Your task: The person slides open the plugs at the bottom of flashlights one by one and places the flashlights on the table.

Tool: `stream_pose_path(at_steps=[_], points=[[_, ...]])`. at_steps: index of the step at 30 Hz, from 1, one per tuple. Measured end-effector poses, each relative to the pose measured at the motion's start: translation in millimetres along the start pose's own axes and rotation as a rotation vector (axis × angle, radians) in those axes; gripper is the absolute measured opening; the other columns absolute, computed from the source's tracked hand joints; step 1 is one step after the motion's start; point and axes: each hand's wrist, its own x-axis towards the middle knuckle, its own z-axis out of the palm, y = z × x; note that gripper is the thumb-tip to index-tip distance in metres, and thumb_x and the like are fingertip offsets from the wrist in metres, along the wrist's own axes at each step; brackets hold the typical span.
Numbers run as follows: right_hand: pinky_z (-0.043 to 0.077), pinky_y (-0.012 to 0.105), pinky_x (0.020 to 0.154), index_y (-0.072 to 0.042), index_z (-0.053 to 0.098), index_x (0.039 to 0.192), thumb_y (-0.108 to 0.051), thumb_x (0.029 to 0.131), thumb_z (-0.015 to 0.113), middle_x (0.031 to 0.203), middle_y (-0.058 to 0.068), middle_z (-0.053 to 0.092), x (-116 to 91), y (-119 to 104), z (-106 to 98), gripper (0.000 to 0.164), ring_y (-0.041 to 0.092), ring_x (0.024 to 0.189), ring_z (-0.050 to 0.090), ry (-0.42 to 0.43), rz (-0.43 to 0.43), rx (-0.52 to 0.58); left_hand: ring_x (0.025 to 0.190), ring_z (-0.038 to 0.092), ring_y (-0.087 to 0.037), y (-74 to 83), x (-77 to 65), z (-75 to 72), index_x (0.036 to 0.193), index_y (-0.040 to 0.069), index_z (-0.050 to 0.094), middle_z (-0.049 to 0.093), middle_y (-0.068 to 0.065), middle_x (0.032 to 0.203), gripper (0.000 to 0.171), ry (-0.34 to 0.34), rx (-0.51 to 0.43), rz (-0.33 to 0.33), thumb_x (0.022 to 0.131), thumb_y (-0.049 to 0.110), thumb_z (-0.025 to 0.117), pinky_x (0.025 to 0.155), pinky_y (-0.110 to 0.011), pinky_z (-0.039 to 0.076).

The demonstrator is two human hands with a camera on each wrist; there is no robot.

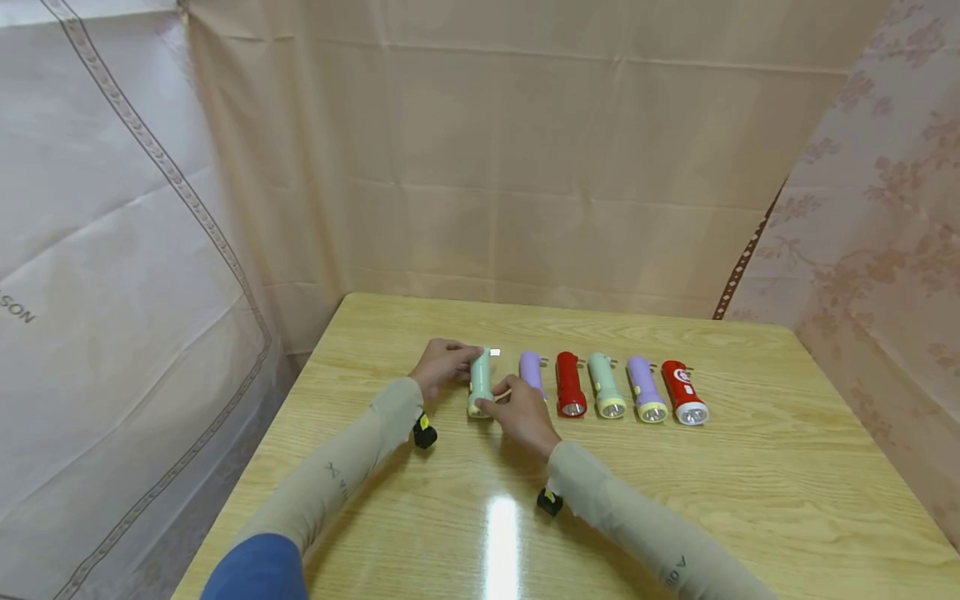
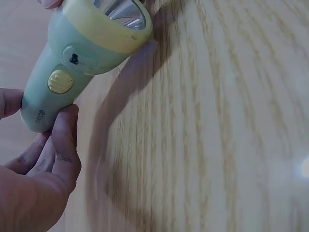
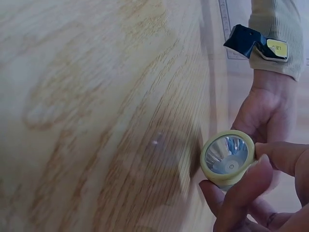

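Note:
Both hands hold one mint-green flashlight (image 1: pixel 480 383) at the left end of a row of flashlights. My left hand (image 1: pixel 444 365) grips its narrow back end between thumb and fingers. At the lens end, my right hand (image 1: pixel 522 414) pinches the pale yellow rim. In the left wrist view the flashlight (image 2: pixel 72 63) shows its round yellow switch, with the left hand's fingers (image 2: pixel 65 140) under the tail. The right wrist view looks into the reflector of the flashlight (image 3: pixel 228 159), right fingers at its rim. Nearest the right hand lies a purple flashlight (image 1: pixel 531 368), partly hidden behind it.
Rightward along the row lie a red flashlight (image 1: pixel 571 383), a mint one (image 1: pixel 603 379), a purple one (image 1: pixel 643 383) and a red one with a white rim (image 1: pixel 681 387). Small prongs stick out near their tails. The wooden table (image 1: pixel 420 533) meets hanging cloth (image 1: pixel 480 208) behind.

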Motion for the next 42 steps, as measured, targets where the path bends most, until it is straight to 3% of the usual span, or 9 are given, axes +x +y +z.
stream_pose_path(at_steps=[10,16,23,30,36,42], points=[[0.055,0.030,0.060,-0.003,0.062,0.110,-0.029,0.094,0.077,0.094,0.009,0.070,2.5,-1.8,-1.0,0.034,0.018,0.076,0.066,0.011,0.001,-0.009,0.090,0.074,-0.024,0.1,7.2,4.7,0.122,-0.004,0.067,0.072,-0.017,0.111,0.044,-0.001,0.003,-0.010,0.095,0.029,0.077,0.082,-0.035,0.062],[0.052,0.031,0.046,-0.002,0.061,0.111,-0.026,0.095,0.076,0.092,0.010,0.071,5.7,-2.3,-1.2,0.033,0.020,0.055,0.062,0.002,0.010,0.016,0.090,0.073,-0.023,2.5,11.1,4.8,0.122,-0.005,0.067,0.072,-0.017,0.112,0.045,-0.001,0.017,-0.020,0.095,0.029,0.077,0.084,-0.036,0.061],[0.053,0.029,0.058,-0.003,0.062,0.106,-0.027,0.095,0.077,0.091,0.008,0.073,11.4,-4.1,-1.9,0.030,0.016,0.075,0.067,0.018,-0.046,-0.114,0.092,0.074,-0.023,3.6,13.7,5.0,0.121,-0.004,0.068,0.072,-0.016,0.113,0.042,-0.019,0.020,-0.019,0.096,0.029,0.077,0.087,-0.037,0.060],[0.052,0.029,0.063,-0.007,0.063,0.103,-0.026,0.094,0.079,0.091,0.005,0.072,14.3,-4.4,-1.8,0.027,0.017,0.081,0.066,0.040,-0.085,-0.211,0.087,0.074,-0.021,2.1,16.6,8.0,0.118,-0.004,0.070,0.073,-0.015,0.109,0.041,-0.011,0.027,-0.032,0.095,0.029,0.078,0.082,-0.033,0.061],[0.053,0.030,0.057,-0.006,0.062,0.107,-0.024,0.095,0.077,0.090,0.006,0.072,14.8,-7.0,-3.5,0.027,0.016,0.070,0.065,0.013,-0.102,-0.216,0.087,0.073,-0.020,-0.2,20.5,10.7,0.114,-0.003,0.072,0.074,-0.014,0.105,0.038,-0.012,0.033,-0.027,0.094,0.029,0.078,0.078,-0.031,0.062],[0.053,0.029,0.059,-0.007,0.064,0.107,-0.023,0.096,0.077,0.091,0.006,0.073,15.3,-8.1,-5.5,0.023,0.014,0.071,0.065,0.010,-0.108,-0.214,0.084,0.073,-0.020,-1.6,23.5,11.7,0.111,-0.003,0.073,0.075,-0.013,0.102,0.035,-0.015,0.052,-0.026,0.095,0.028,0.078,0.075,-0.031,0.062]])
